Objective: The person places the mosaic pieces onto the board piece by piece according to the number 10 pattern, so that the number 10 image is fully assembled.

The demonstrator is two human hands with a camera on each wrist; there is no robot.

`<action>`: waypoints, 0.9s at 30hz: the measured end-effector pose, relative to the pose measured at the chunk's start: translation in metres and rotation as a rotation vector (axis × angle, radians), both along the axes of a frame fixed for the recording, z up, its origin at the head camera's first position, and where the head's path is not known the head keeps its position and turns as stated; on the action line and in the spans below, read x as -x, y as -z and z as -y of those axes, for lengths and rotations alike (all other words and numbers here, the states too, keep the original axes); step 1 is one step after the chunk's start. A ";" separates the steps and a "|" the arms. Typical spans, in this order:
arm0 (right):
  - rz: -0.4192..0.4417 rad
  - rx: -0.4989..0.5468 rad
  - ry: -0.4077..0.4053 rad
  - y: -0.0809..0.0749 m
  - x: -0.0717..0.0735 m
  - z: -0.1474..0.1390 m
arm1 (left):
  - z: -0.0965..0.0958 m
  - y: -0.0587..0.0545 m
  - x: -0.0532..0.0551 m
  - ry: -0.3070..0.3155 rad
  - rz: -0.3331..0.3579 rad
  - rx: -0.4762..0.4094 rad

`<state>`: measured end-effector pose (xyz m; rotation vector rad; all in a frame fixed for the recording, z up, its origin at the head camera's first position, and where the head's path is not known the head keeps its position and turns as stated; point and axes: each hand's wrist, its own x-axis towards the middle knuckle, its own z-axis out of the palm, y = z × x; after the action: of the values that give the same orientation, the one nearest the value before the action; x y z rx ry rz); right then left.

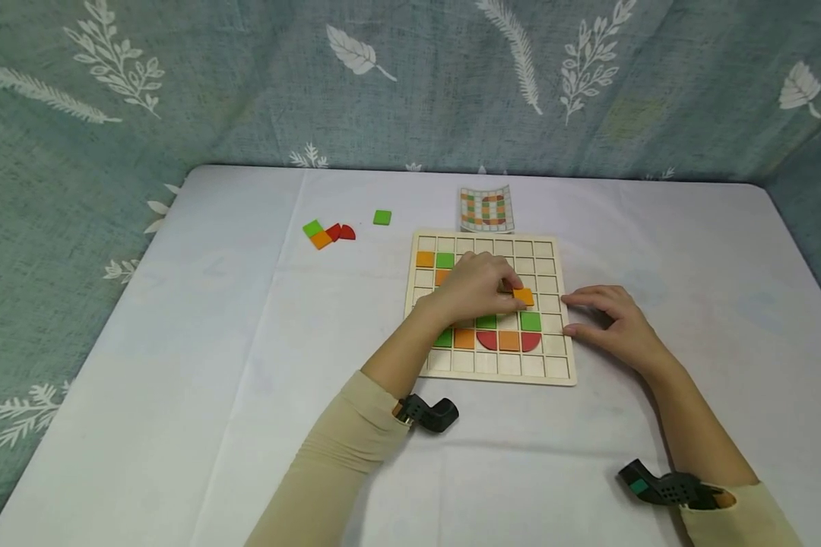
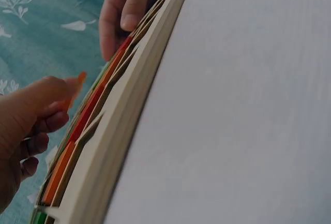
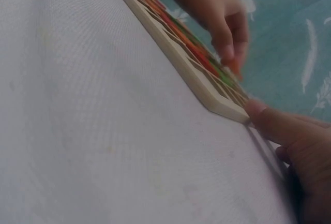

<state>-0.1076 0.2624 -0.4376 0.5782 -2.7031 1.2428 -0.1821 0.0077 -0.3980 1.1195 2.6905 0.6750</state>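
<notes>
Between thumb and fingers my left hand pinches an orange square tile, held over the right part of a wooden grid board. In the left wrist view the same tile stands tilted at the fingertips. My right hand touches the board's right edge with thumb and fingers extended. Lower grid cells hold a green tile, orange square tiles and red quarter-round tiles. More orange and green tiles sit at the upper left. The left hand hides the board's middle.
Behind the board lies a printed pattern card. To the left on the white table are a lone green tile and a small cluster with green, orange and red tiles. A leaf-patterned curtain hangs behind the table.
</notes>
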 end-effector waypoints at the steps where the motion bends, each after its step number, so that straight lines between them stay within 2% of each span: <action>1: -0.001 0.001 -0.001 0.000 0.000 0.000 | -0.002 0.001 0.000 -0.001 -0.003 0.016; 8: 0.013 -0.003 0.002 0.002 0.000 0.000 | -0.007 0.008 -0.001 -0.023 -0.048 0.089; 17: 0.008 0.000 -0.002 0.001 0.001 -0.002 | -0.009 0.009 -0.002 -0.025 -0.022 0.035; 27: 0.002 0.003 -0.006 -0.001 0.001 -0.001 | -0.012 0.009 -0.003 -0.040 -0.009 0.030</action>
<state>-0.1085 0.2631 -0.4361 0.5849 -2.7024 1.2495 -0.1791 0.0201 -0.4069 1.0665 2.7285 0.6349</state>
